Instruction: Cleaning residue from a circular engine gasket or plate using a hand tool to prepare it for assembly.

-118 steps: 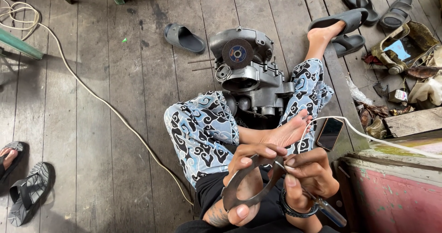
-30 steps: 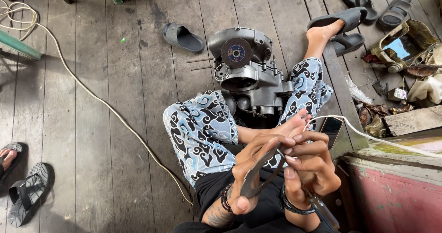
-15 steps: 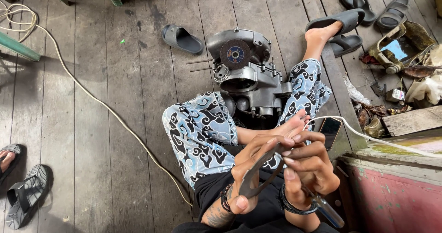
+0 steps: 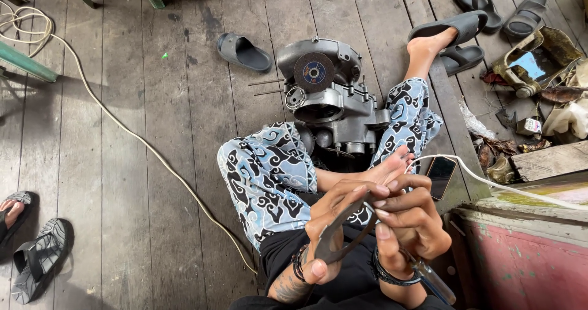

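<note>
I sit on a plank floor with my legs in blue patterned trousers (image 4: 269, 169) folded around a grey engine casing (image 4: 349, 111). My left hand (image 4: 331, 221) grips a thin dark curved gasket (image 4: 334, 242), held close in front of me. My right hand (image 4: 413, 221) pinches the gasket's upper end with its fingertips. It also holds a hand tool whose handle (image 4: 432, 279) sticks out below the wrist. Both wrists wear dark bracelets. A round abrasive disc (image 4: 313, 71) lies on top of the casing.
A phone (image 4: 440, 176) on a white cable (image 4: 520, 190) lies by my right foot. Another white cord (image 4: 147, 148) crosses the floor. A grey slipper (image 4: 245, 53) and dark sandals (image 4: 40, 258) lie about, and another person's foot (image 4: 11, 209) shows at the left edge. Junk (image 4: 533, 59) and a pink wooden box (image 4: 527, 255) are at right.
The gasket, seen as a flat ring 3.9 s ago, is now turned edge-on between my hands. In the last second my hands have hardly moved. The foot at the left edge shifted slightly.
</note>
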